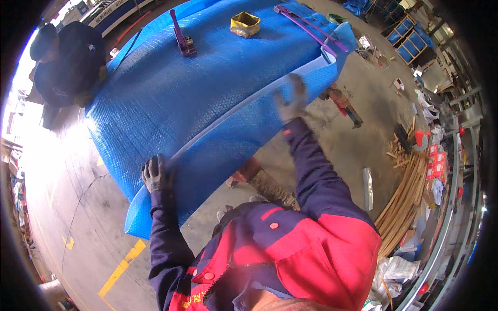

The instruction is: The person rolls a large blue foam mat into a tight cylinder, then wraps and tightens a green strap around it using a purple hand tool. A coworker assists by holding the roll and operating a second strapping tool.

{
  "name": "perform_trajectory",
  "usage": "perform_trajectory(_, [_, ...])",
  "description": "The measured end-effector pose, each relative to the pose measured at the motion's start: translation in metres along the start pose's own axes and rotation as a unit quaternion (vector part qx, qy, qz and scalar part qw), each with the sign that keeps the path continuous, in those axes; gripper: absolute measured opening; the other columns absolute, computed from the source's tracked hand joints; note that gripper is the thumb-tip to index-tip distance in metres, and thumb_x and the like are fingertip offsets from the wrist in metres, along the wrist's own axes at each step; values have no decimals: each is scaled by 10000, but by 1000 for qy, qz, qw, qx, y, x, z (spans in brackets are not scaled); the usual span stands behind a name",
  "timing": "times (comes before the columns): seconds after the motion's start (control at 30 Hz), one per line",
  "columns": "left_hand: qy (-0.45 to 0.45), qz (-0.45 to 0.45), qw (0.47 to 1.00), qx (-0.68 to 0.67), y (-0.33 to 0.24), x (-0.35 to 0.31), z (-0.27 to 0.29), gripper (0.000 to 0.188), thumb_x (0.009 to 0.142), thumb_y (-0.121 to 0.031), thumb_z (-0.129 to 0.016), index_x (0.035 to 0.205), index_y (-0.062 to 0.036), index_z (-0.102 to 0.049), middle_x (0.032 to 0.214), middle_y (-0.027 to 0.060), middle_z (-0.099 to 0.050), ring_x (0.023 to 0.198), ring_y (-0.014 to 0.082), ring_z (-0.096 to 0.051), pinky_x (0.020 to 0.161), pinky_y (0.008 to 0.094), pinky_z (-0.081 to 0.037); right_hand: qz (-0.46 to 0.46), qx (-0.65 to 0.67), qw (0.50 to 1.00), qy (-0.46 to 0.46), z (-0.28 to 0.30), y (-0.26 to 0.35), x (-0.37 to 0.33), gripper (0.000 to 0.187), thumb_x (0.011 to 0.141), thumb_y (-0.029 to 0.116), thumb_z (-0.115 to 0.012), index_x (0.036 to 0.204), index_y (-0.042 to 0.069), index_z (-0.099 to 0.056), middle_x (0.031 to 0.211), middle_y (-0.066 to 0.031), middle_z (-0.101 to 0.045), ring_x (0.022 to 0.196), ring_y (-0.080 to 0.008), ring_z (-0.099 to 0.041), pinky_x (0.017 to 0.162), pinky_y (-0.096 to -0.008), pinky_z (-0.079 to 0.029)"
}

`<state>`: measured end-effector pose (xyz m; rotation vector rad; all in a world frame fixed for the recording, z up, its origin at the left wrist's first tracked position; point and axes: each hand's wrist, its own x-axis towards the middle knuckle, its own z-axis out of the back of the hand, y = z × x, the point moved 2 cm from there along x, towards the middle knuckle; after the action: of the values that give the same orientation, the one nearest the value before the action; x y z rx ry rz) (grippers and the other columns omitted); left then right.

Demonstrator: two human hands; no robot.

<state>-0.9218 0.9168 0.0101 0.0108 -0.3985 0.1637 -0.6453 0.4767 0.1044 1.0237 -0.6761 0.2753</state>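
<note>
A large blue bubble-textured sheet (207, 78) covers a raised surface in front of me, with its near edge folded up into a pale-rimmed flap (233, 129). My left hand (156, 175), in a grey glove, rests on the near left part of the flap with its fingers apart. Farther right along that edge is my gloved right hand (292, 101), blurred by motion. Its thumb stands away from the fingers, and nothing shows in it. On the sheet lie a purple long-handled tool (182, 39), a yellow open container (245, 24) and another long purple tool (310, 28).
A person in dark clothes (70, 65) stands at the sheet's far left. Under the sheet's right side, a red support (340, 102) sticks out. Long wooden strips (402, 205), red boxes (437, 161) and white bags (397, 268) line the right side beside metal rails (448, 217).
</note>
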Motion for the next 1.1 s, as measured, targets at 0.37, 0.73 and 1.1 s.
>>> perform_trajectory(0.37, [42, -28, 999, -21, 5, 5, 12, 630, 845, -355, -749, 1437, -219, -583, 1471, 160, -536, 1390, 402, -458, 1178, 598, -311, 153, -316, 808, 473, -44, -75, 20, 586, 929, 590, -636, 1310, 145, -671, 1368, -114, -641, 1313, -338, -550, 1164, -505, -337])
perform_trajectory(0.73, [109, 71, 992, 7, -35, 16, 16, 393, 864, -436, -755, 1143, -166, -691, 1068, 78, -730, 1028, 351, -664, 969, 540, -449, 144, -333, 854, 372, -83, -79, 19, 532, 821, 417, -820, 1257, 149, -672, 1322, -129, -610, 1318, -344, -515, 1180, -532, -314])
perform_trajectory(1.1, [149, 74, 986, 19, -40, 18, 16, 269, 923, -399, -674, 1112, -208, -669, 1028, 27, -721, 981, 289, -672, 869, 483, -461, 342, -41, 849, 400, -180, 125, -170, 852, 867, 532, -732, 1549, 108, -448, 1595, -181, -386, 1460, -427, -357, 1208, -620, -229])
